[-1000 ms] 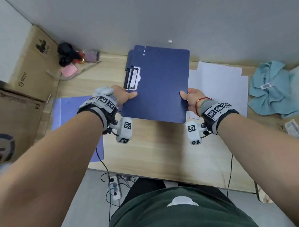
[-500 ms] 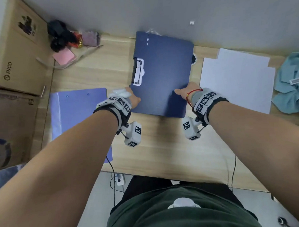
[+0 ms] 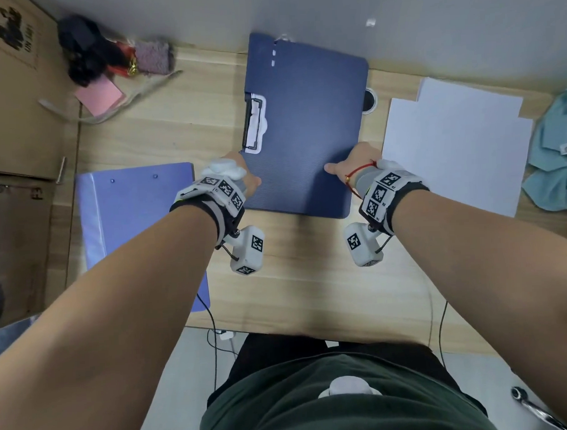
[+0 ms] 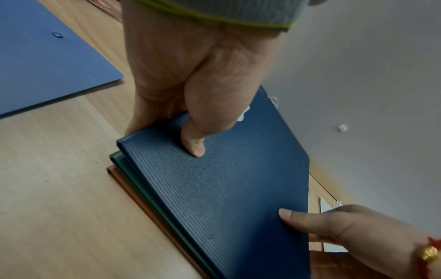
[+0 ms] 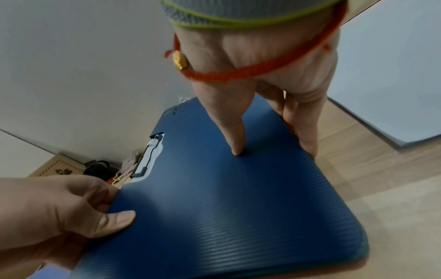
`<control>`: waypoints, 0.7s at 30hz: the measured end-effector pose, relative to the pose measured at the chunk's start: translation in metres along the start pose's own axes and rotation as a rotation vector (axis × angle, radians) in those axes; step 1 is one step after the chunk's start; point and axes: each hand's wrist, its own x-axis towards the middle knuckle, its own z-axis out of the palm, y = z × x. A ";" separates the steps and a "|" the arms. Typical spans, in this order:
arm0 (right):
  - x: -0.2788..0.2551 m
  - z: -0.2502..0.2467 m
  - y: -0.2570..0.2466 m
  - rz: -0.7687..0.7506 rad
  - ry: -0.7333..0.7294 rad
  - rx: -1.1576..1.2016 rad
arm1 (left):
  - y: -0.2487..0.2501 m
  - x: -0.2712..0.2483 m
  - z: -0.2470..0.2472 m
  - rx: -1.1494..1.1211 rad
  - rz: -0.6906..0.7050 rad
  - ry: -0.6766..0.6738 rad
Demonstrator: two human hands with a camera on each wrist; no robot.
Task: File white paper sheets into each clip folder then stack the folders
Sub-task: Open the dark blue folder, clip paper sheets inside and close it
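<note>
While both hands hold it by its near corners, the dark blue folder (image 3: 304, 129) sits on top of the stack:

Stack: in the left wrist view the dark blue folder lies over a green folder (image 4: 148, 186) and a brown folder (image 4: 136, 194), their edges stepped, so 3 folders are piled; the top one is roughly squared to them.

Left hand: left hand (image 3: 241, 181) grips the dark blue folder's near-left corner, thumb (image 4: 193, 143) pressed on the cover, fingers curled down over its edge.

Right hand: right hand (image 3: 354, 166) pinches the near-right edge, thumb (image 5: 235, 139) on the cover, fingers (image 5: 307, 136) curled down the side.

Handling: the ribbed plastic cover looks stiff, light and thin, likely grippy enough under a thumb; the piled covers may slide on each other. Edge or corner holds like these seem best, away from the metal clip (image 3: 254, 125) on the folder's left side.

Other folder: a light purple folder (image 3: 133, 221) lies closed, left of the dark blue folder and apart from it, probably still to join the pile.

Paper: white sheets (image 3: 458, 148) lie right of the dark blue folder, just beside the right hand.

Surface: a pale wooden desk (image 3: 311, 278), smooth and flat, with a grommet hole at the folder's right edge.

Room: a grey wall runs just behind the folder; cardboard boxes (image 3: 14, 106) stand far left of it, a teal cloth (image 3: 556, 157) far right beyond the paper.
</note>
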 end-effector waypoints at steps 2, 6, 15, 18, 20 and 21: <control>-0.001 0.001 -0.004 0.020 0.014 -0.040 | -0.001 0.002 0.006 -0.065 -0.005 0.035; 0.001 0.001 -0.007 0.052 0.033 -0.087 | 0.000 -0.004 0.006 -0.056 0.018 0.049; -0.004 -0.005 -0.004 0.040 -0.032 -0.004 | -0.021 -0.011 -0.014 -0.108 -0.136 -0.007; -0.014 -0.008 -0.006 0.077 0.031 0.010 | -0.043 -0.012 -0.010 -0.218 -0.179 0.013; -0.026 -0.009 -0.016 0.041 0.061 -0.023 | -0.062 -0.019 -0.008 -0.332 -0.164 -0.002; -0.031 -0.008 -0.024 0.004 0.079 -0.024 | -0.070 -0.024 -0.009 -0.371 -0.163 -0.004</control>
